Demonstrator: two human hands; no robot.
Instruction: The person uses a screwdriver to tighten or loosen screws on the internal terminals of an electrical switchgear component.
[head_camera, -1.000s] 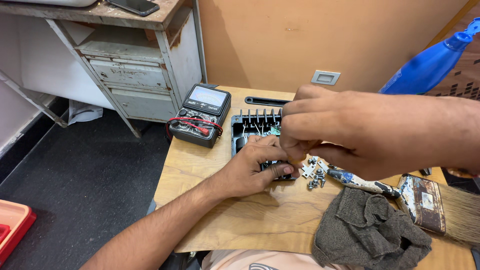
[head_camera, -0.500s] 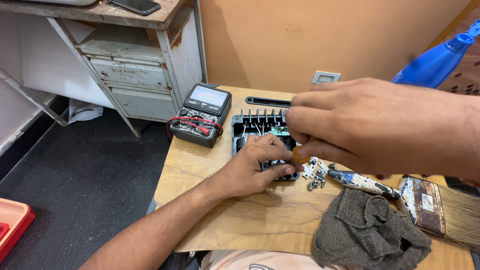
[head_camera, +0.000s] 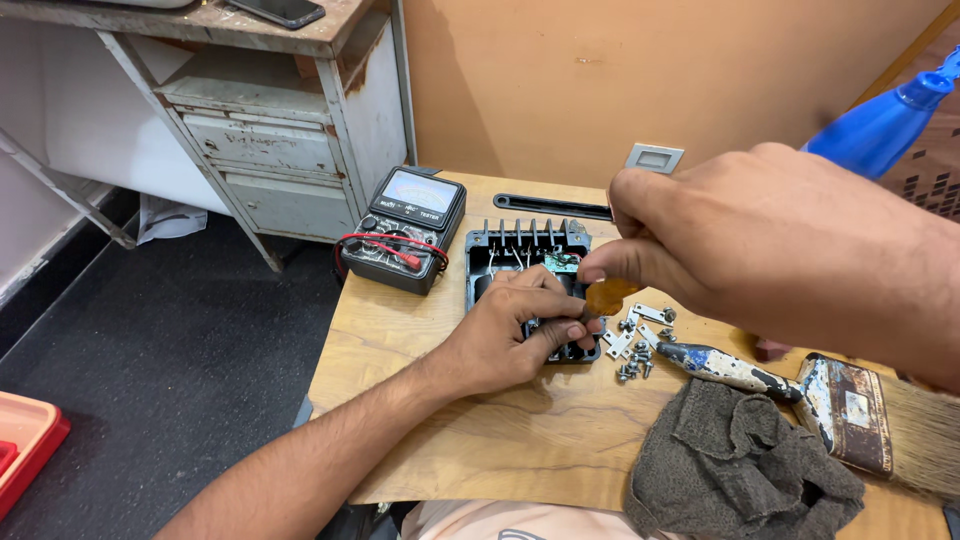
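A black finned housing (head_camera: 525, 245) lies on the wooden table (head_camera: 480, 450). My left hand (head_camera: 515, 335) rests on its near end and grips it, fingers curled over the edge. My right hand (head_camera: 740, 245) hovers above the housing's right side, pinched on the amber handle of a screwdriver (head_camera: 610, 296) that points down toward the housing. The tool's tip is hidden behind my left fingers.
A black analog multimeter (head_camera: 405, 228) with red leads sits left of the housing. Loose screws and small metal brackets (head_camera: 635, 340) lie to the right, beside a paint-stained brush (head_camera: 800, 385) and a grey rag (head_camera: 735, 465). A metal cabinet (head_camera: 270, 130) stands far left; a blue spray bottle (head_camera: 880, 120) at right.
My right hand has risen and shifted right, exposing the amber screwdriver handle. My left hand stays on the housing.
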